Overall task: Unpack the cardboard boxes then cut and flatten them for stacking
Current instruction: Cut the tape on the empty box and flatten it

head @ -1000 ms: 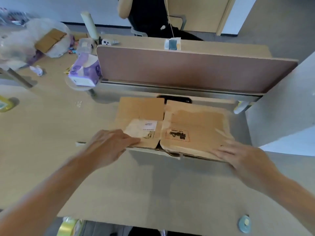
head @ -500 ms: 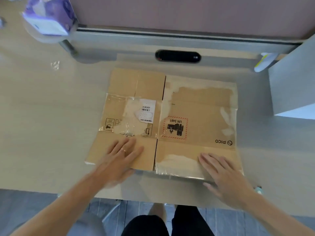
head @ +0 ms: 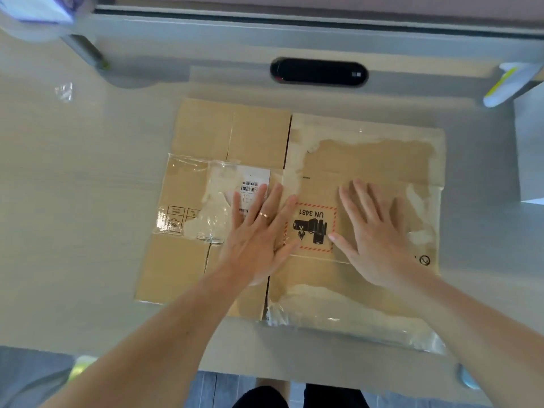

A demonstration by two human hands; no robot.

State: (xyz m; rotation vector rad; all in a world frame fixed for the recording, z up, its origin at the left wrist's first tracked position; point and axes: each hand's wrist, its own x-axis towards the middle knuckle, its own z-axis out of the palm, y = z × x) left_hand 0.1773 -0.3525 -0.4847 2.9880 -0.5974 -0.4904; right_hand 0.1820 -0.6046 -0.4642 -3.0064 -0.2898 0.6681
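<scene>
A flattened brown cardboard box (head: 368, 160) lies on the pale desk (head: 73, 201) in front of me, with clear tape remnants, a white barcode label and a red-bordered UN 3481 sticker. My left hand (head: 259, 231) presses flat on the box's middle, fingers spread over the label and the centre seam, a ring on one finger. My right hand (head: 374, 231) lies flat just right of the sticker, fingers straight and spread. Neither hand holds anything.
A black oval slot (head: 319, 72) sits in the desk behind the box, below the grey rail of the divider (head: 294, 28). A purple tissue pack (head: 35, 10) is at far left, a white-and-yellow object (head: 503, 86) at far right. A clear tape scrap (head: 64, 91) lies left.
Both hands slid from the box's near edge up to its middle, on either side of the UN 3481 sticker. The view tilted further down and closer over the box.
</scene>
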